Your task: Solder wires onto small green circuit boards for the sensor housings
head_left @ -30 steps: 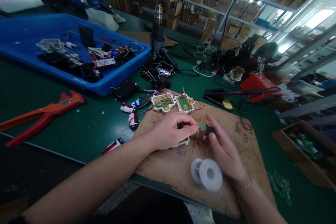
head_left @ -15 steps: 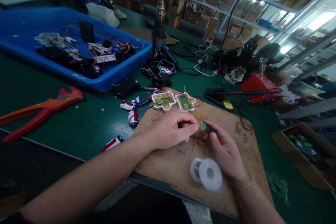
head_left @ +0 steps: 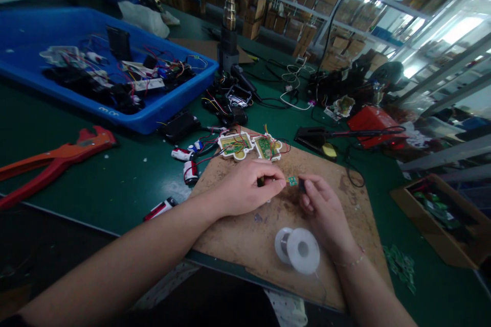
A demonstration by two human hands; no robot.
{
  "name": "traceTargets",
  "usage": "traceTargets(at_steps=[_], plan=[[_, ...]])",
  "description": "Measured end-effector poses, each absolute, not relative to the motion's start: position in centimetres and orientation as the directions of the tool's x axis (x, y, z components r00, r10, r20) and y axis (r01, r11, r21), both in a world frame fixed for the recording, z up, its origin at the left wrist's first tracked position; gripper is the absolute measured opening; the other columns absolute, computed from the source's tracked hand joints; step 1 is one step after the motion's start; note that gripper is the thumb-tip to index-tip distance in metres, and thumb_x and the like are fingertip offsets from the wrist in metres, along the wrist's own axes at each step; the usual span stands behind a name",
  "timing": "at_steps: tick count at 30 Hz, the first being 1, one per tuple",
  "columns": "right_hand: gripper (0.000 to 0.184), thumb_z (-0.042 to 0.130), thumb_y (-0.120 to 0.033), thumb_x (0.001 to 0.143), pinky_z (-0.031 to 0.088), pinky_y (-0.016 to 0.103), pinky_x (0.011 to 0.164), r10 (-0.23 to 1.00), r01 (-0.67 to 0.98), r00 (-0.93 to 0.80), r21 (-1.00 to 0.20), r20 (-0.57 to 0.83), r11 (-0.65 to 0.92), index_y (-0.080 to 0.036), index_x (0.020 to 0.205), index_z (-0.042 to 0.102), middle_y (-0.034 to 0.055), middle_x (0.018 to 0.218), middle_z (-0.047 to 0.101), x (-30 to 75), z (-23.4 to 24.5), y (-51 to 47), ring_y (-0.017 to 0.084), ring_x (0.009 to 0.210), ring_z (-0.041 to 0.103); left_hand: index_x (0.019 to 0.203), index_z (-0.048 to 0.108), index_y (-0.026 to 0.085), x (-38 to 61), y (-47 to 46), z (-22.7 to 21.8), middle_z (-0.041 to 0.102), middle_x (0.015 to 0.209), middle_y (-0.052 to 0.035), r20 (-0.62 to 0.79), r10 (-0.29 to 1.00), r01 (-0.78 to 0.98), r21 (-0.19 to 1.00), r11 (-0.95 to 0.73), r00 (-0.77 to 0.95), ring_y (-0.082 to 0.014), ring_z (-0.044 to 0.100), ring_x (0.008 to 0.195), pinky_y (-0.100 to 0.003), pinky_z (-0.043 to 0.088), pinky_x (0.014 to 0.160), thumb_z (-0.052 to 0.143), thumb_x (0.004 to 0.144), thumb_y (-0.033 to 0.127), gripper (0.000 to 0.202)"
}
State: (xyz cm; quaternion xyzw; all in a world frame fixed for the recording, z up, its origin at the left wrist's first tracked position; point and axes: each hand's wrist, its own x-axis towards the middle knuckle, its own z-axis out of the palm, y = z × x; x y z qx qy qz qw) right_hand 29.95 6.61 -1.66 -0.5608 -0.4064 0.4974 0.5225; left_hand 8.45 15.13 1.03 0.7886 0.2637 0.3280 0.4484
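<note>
My left hand point(head_left: 251, 186) is closed in a pinch on thin wires that run to a small green circuit board point(head_left: 292, 181). The board sticks out past the fingertips, above a brown work board point(head_left: 264, 235). Just to its right, my right hand point(head_left: 326, 209) pinches a small black piece point(head_left: 302, 185), whose kind I cannot make out. Beyond the left hand lie two white-framed housings with green boards and wires, a left one point(head_left: 235, 145) and a right one point(head_left: 266, 146). A spool of solder wire point(head_left: 301, 250) lies on the work board below my right hand.
A blue tray point(head_left: 153, 117) of wired parts stands at left, with orange-red cutters point(head_left: 76, 150) before it. Wired battery cells point(head_left: 190, 172) lie left of the work board. A soldering iron stand point(head_left: 312, 137), a red box point(head_left: 374, 123), and a carton point(head_left: 429, 219) sit rightward.
The view has shifted slightly. My right fingers have curled further round the black piece, and a gap now shows between it and the small circuit board. My left hand keeps its pinch.
</note>
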Motion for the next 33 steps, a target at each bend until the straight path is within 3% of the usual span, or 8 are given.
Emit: traceTargets(at_steps=[5, 9, 28, 33], plan=[[0.036, 0.076, -0.048, 0.088, 0.035, 0.019, 0.053, 0.982, -0.155, 0.137, -0.982, -0.129, -0.107, -0.026, 0.115, 0.070, -0.0043, 0.075, 0.052, 29.9, -1.3, 6.6, 0.007, 0.060, 0.040, 0.088, 0.076, 0.018, 8.6, 15.1, 0.9, 0.073, 0.081, -0.0004, 0.285, 0.700, 0.121, 0.875, -0.469, 0.655, -0.0146, 0.061, 0.077, -0.029, 0.043, 0.074, 0.062, 0.098, 0.024, 0.018], [0.037, 0.072, -0.050, 0.091, 0.037, 0.021, 0.058, 0.989, -0.162, 0.089, -0.981, -0.117, -0.102, -0.028, 0.121, 0.071, -0.0025, 0.078, 0.055, 30.0, -1.8, 6.5, 0.008, 0.065, 0.046, 0.089, 0.076, 0.018, 8.5, 15.1, 0.9, 0.071, 0.080, -0.0002, 0.282, 0.698, 0.110, 0.881, -0.459, 0.658, -0.0143, 0.060, 0.076, -0.028, 0.043, 0.072, 0.060, 0.100, 0.029, 0.022], [0.036, 0.068, -0.046, 0.096, 0.043, 0.026, 0.066, 0.994, -0.011, 0.092, -0.998, -0.059, -0.059, -0.029, 0.128, 0.068, -0.0016, 0.080, 0.064, 30.6, -2.7, 6.4, 0.013, 0.073, 0.057, 0.081, 0.076, 0.017, 8.6, 15.0, 1.3, 0.061, 0.067, 0.0016, 0.226, 0.723, 0.098, 0.921, -0.377, 0.653, -0.0120, 0.052, 0.065, -0.024, 0.039, 0.061, 0.063, 0.095, 0.030, 0.023], [0.040, 0.071, -0.047, 0.094, 0.045, 0.027, 0.064, 0.991, 0.054, 0.125, -0.996, -0.058, -0.065, -0.028, 0.128, 0.068, -0.0002, 0.080, 0.066, 30.5, -2.3, 6.3, 0.014, 0.072, 0.059, 0.081, 0.076, 0.018, 8.6, 15.0, 1.3, 0.066, 0.072, -0.0001, 0.219, 0.723, 0.104, 0.922, -0.373, 0.655, -0.0130, 0.056, 0.070, -0.024, 0.040, 0.062, 0.063, 0.096, 0.031, 0.024]])
